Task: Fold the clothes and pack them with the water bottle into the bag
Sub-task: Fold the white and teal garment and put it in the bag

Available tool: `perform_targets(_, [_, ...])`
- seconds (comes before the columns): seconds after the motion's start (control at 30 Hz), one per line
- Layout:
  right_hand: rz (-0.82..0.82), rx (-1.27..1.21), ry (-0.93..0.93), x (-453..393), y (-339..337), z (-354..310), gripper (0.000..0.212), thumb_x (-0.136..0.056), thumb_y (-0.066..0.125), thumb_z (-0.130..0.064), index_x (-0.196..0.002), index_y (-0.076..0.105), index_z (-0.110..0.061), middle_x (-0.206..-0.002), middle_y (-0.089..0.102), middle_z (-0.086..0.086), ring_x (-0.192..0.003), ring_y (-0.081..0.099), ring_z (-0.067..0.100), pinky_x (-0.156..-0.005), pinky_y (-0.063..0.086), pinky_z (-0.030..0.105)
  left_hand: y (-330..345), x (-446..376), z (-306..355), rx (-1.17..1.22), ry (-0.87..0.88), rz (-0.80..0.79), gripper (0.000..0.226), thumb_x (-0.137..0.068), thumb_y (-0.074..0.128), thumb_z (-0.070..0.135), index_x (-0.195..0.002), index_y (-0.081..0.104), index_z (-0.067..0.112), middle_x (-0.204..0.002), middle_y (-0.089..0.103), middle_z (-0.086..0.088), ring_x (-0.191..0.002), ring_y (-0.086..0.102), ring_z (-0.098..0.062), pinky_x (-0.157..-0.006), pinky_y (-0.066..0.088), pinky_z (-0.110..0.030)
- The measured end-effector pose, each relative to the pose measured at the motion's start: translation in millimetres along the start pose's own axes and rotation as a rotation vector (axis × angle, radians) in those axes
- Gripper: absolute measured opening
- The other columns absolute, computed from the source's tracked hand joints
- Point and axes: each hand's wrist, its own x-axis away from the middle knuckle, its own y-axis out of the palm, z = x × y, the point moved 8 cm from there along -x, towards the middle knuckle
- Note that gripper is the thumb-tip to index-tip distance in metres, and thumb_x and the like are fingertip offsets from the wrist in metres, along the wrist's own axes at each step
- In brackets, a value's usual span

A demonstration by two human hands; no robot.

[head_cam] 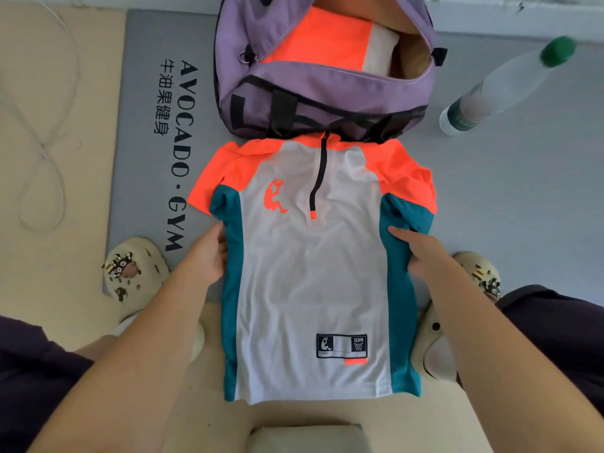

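- On the grey mat (147,125), black lettering is reading "AVOCADO · GYM" with a row of Chinese characters beside it; the mat's left edge is meeting a beige floor (49,158) where a pale cord (49,142) is looping.
- One shirt (310,273) is lying flat, front up, white in the middle with teal sides and orange shoulders; its collar is touching the bag and its hem is hanging past the mat's near edge.
- An orange figure logo is sitting on the chest, and a dark patch near the hem is showing the word "TEAM".
- One purple bag (323,83) is standing open at the far end, with an orange and white folded garment (323,37) lying inside.
- One water bottle (503,89) with a green cap is lying on its side, right of the bag and apart from it; its label is too blurred to read.
- The left hand (209,253) is touching the shirt's left teal edge; I cannot tell whether its fingers are gripping.
- The right hand (421,253) is resting straight fingers on the right teal edge below the sleeve.
- Two cream clogs (134,273) are flanking the shirt, with open mat lying to the right.
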Motion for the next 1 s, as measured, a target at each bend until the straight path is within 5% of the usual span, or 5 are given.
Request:
perform_targets(0.13, [-0.183,0.153,-0.011,4.8,12.2,-1.3,0.026,-0.085,0.071,-0.010,-0.110,0.065,-0.009,-0.088,0.069,0.004,-0.074,0.065,0.019,-0.065,0.052,0.030,8.6,7.0,-10.0,0.010,-0.105,-0.105,0.032,-0.094,0.061,0.042,-0.112,0.070,0.017,-0.107,0.074,-0.004,-0.100,0.068,-0.021,-0.093,0.051,-0.037])
perform_targets(0.4, [0.111,-0.135,-0.335,0.3,-36.2,-58.3,0.012,-0.092,0.066,-0.027,-0.096,0.068,-0.016,-0.114,0.068,0.011,-0.089,0.069,0.017,-0.091,0.054,0.037,7.2,12.1,63.7,0.227,0.326,-0.111,0.031,-0.099,0.054,0.030,-0.127,0.060,0.016,-0.114,0.070,0.000,-0.104,0.066,-0.017,-0.094,0.050,-0.032])
perform_targets(0.67, [0.235,0.593,-0.304,-0.2,-27.1,-43.0,0.040,-0.081,0.075,-0.044,-0.099,0.068,-0.009,-0.097,0.064,0.006,-0.091,0.060,0.026,-0.079,0.049,0.036,11.7,12.2,29.4,-0.550,0.243,0.070,0.011,-0.093,0.062,0.035,-0.092,0.065,0.025,-0.098,0.069,0.001,-0.094,0.060,-0.020,-0.075,0.041,-0.031])
perform_targets(0.77, [0.249,0.579,-0.314,0.2,-32.7,-44.8,0.043,-0.087,0.069,-0.042,-0.067,0.052,-0.009,-0.078,0.051,0.009,-0.075,0.050,0.022,-0.065,0.040,0.035,18.7,14.4,39.6,-0.363,0.340,-0.005,0.008,-0.095,0.061,0.023,-0.099,0.068,0.022,-0.101,0.071,0.002,-0.095,0.063,-0.017,-0.086,0.047,-0.033])
perform_targets(1.0, [0.100,0.220,-0.318,0.6,-34.8,-53.9,0.028,-0.097,0.058,-0.034,-0.109,0.065,-0.009,-0.105,0.068,0.010,-0.088,0.068,0.019,-0.084,0.055,0.036,26.8,25.7,49.2,-0.044,0.176,-0.274,0.049,-0.091,0.059,0.047,-0.131,0.062,0.019,-0.127,0.066,-0.007,-0.116,0.063,-0.023,-0.098,0.049,-0.041])
